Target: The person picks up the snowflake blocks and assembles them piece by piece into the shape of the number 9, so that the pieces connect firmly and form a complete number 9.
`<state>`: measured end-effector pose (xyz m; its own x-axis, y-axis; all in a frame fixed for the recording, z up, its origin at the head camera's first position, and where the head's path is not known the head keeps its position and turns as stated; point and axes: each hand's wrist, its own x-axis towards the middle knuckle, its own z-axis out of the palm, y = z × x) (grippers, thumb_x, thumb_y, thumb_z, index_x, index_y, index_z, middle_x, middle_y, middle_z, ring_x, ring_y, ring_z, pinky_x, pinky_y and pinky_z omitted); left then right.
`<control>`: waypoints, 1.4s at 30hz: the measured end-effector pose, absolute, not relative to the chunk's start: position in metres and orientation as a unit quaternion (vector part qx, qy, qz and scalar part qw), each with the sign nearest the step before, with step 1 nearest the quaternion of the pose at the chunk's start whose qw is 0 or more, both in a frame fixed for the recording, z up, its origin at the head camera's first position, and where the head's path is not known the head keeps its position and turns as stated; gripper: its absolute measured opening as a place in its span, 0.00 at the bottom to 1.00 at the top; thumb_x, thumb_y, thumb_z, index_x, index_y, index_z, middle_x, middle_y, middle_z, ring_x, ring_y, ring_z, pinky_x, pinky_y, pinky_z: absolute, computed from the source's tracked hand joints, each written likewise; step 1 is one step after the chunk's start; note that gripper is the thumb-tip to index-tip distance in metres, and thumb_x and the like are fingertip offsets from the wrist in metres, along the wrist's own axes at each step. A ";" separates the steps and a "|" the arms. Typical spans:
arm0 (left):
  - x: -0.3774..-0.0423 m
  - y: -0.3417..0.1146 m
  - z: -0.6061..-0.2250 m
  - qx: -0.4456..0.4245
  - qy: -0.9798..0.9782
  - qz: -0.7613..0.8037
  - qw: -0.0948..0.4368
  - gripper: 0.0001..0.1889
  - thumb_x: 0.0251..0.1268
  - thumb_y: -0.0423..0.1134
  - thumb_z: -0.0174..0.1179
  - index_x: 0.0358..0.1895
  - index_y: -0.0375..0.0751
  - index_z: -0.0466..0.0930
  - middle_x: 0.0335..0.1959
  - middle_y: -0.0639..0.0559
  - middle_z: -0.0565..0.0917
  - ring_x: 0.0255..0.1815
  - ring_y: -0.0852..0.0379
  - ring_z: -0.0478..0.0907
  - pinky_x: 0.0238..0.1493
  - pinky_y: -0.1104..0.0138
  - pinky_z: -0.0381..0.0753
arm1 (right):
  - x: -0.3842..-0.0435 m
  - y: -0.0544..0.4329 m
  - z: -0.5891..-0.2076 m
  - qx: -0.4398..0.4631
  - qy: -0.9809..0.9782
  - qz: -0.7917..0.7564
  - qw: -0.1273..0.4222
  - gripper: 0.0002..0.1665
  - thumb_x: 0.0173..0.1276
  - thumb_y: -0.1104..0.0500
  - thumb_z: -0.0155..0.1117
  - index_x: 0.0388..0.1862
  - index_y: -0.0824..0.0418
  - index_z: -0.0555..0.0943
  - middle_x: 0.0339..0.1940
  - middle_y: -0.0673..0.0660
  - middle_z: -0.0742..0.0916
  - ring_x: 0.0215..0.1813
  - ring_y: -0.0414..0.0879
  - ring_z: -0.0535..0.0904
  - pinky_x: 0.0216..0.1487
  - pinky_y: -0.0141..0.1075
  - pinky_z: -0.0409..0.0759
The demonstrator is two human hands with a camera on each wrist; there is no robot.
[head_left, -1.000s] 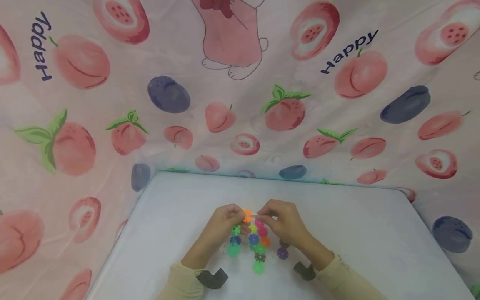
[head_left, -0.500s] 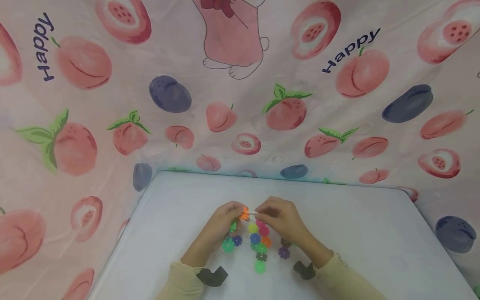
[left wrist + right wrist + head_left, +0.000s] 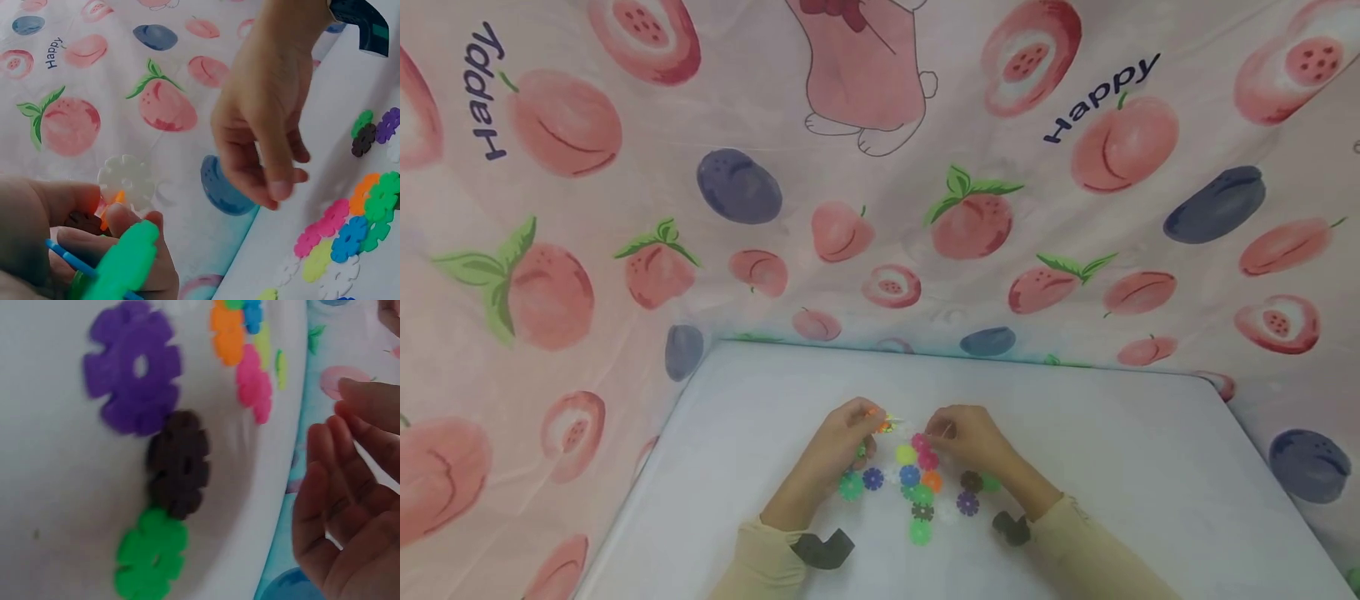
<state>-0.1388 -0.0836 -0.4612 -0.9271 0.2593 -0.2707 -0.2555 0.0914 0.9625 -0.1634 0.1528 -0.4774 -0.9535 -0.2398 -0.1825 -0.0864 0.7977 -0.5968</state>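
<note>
My left hand (image 3: 842, 437) pinches a joined group of notched plastic snowflake discs. In the left wrist view a white disc (image 3: 127, 178) sticks out past the fingertips, fitted to an orange disc (image 3: 114, 211). A green disc (image 3: 128, 262), crossed by a blue one, shows nearer the camera, and a brown disc (image 3: 84, 222) is partly hidden by the fingers. To the right, apart from this group, my right hand (image 3: 973, 437) hovers with fingers loosely bent and nothing between them. Pink discs (image 3: 925, 454) lie on the table just below its fingertips.
On the white table (image 3: 1075, 433) lies a joined cluster with yellow (image 3: 906, 455), blue, orange and green discs. A purple disc (image 3: 132, 367), a dark brown disc (image 3: 180, 464) and a green disc (image 3: 152, 555) form a chain at right. Fruit-printed cloth (image 3: 850, 192) rises behind the table.
My right hand has let go of the white disc's edge and drawn off to the right. My left hand has turned and shifted slightly left with the discs.
</note>
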 end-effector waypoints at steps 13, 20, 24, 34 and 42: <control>-0.139 -0.087 -0.464 -0.001 0.698 0.689 0.195 0.14 0.77 0.48 0.55 0.49 0.41 0.76 0.23 0.52 0.75 0.19 0.58 0.66 0.19 0.72 0.63 | -0.163 0.149 -0.499 -0.045 0.943 -0.261 0.201 0.14 0.60 0.50 0.78 0.42 0.52 0.85 0.36 0.49 0.86 0.33 0.44 0.79 0.32 0.36 0.82; -0.138 -0.088 -0.463 0.000 0.686 0.701 0.198 0.12 0.78 0.46 0.53 0.48 0.41 0.75 0.23 0.53 0.75 0.18 0.60 0.66 0.18 0.72 0.63 | -0.163 0.143 -0.499 -0.057 0.943 -0.250 0.210 0.13 0.61 0.53 0.77 0.40 0.52 0.82 0.33 0.49 0.84 0.35 0.44 0.79 0.35 0.37 0.82; -0.139 -0.088 -0.463 0.005 0.688 0.699 0.195 0.12 0.79 0.46 0.52 0.47 0.41 0.75 0.22 0.53 0.74 0.17 0.60 0.65 0.18 0.72 0.63 | -0.164 0.145 -0.501 -0.070 0.937 -0.271 0.207 0.12 0.61 0.52 0.77 0.39 0.48 0.80 0.33 0.49 0.83 0.34 0.45 0.79 0.33 0.37 0.81; -0.140 -0.090 -0.461 0.016 0.701 0.685 0.197 0.12 0.78 0.47 0.53 0.43 0.41 0.75 0.30 0.52 0.83 0.17 0.59 0.64 0.17 0.72 0.62 | -0.168 0.156 -0.483 -0.087 0.875 -0.437 0.188 0.05 0.68 0.49 0.71 0.39 0.46 0.84 0.41 0.46 0.87 0.48 0.44 0.84 0.54 0.45 0.84; -0.141 -0.091 -0.462 0.028 0.704 0.682 0.195 0.12 0.78 0.46 0.52 0.43 0.41 0.75 0.31 0.52 0.84 0.17 0.59 0.63 0.16 0.72 0.61 | -0.163 0.155 -0.457 -0.077 0.804 -0.554 0.202 0.14 0.69 0.51 0.71 0.49 0.56 0.82 0.40 0.58 0.86 0.49 0.55 0.88 0.54 0.42 0.86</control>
